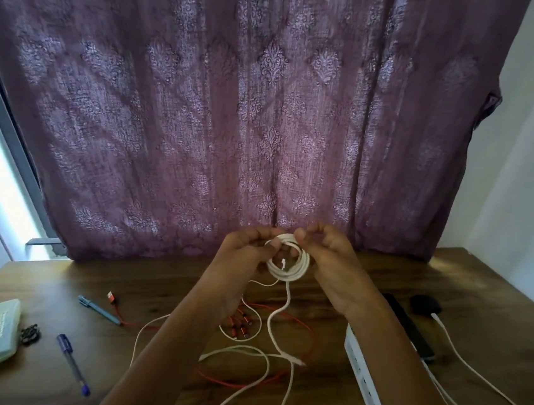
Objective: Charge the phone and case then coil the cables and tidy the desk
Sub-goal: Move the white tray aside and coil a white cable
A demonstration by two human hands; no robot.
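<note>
Above the middle of the dark wood-grain worktop (53, 282), with a long white power strip (369, 374) toward its right edge, the small round coil of white cable (289, 260) is held up in the air — its loose tail trailing down over an orange cable (280, 309). To finish well, each new loop should probably match the ones before, fed without twist. Left hand (243, 256) and right hand (334, 268) are both closed, fingertips pinching the coil — neither lies open.

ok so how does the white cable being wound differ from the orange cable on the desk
The white cable is held above the desk by both hands, partly wound into a small coil with a tail hanging down. The orange cable lies loose and uncoiled on the desk, untouched. White is plain; orange ends in several connectors. Both are thin cords.
</note>
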